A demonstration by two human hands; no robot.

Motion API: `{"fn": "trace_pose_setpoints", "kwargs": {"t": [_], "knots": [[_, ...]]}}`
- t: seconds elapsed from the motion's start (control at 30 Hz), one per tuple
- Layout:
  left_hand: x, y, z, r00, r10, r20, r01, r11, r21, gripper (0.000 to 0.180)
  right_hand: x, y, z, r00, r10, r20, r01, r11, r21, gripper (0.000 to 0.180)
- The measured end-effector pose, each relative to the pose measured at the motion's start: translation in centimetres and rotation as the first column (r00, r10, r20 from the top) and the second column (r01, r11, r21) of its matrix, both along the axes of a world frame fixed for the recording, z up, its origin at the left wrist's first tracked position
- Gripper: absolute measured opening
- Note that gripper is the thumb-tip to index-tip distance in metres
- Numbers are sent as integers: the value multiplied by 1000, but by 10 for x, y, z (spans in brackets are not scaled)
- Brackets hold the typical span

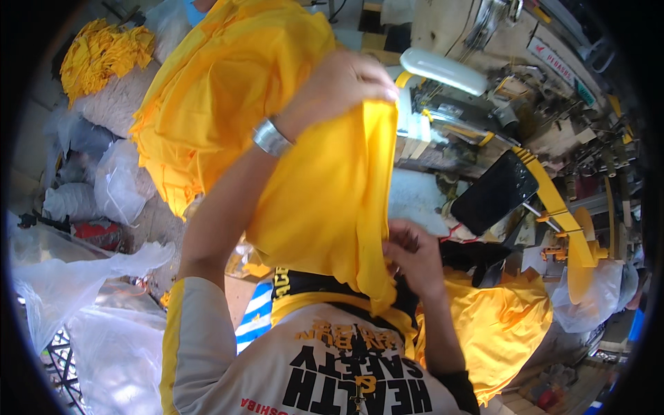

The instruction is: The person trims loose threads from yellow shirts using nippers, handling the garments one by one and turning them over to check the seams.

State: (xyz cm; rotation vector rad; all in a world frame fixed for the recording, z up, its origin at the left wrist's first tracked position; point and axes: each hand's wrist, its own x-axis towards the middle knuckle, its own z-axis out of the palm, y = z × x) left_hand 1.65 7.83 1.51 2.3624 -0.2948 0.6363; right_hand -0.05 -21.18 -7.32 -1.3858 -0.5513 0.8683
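A yellow piece of fabric (318, 200) hangs in front of my body, stretched between my two hands. My left hand (349, 83), with a silver band on its wrist, is closed on the fabric's upper corner near the sewing machine (477, 135). Lower down, my right hand (416, 257) pinches the right edge of the same fabric. Its fingertips are partly hidden by the cloth's edge. Behind my left forearm rises a big heap of yellow fabric (207, 104), close to the held piece.
A black smartphone (494, 192) is propped beside the machine, near a yellow bar (557, 204). More yellow fabric (491, 321) hangs below my right side. Clear plastic bags (117, 346) lie at the left, and a crumpled yellow bundle (104, 59) sits at the far left.
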Motion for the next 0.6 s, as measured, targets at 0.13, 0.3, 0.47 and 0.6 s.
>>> {"fn": "trace_pose_setpoints", "kwargs": {"t": [0.13,0.3,0.47,0.6], "knots": [[12,-31,-22,998,-5,-60,-1,994,-111,9,-7,-25,-29,974,42,-224,-32,998,49,10],[-27,-91,-10,932,361,32,-314,761,568,29,0,-24,-26,961,-11,-276,36,996,85,14],[-42,-106,-26,930,362,59,-323,730,602,54,9,-40,-18,990,63,-128,-66,998,-20,12],[-35,-112,-1,903,346,-255,-279,923,264,52,15,-48,-10,997,21,-79,-23,999,-29,12]]}}
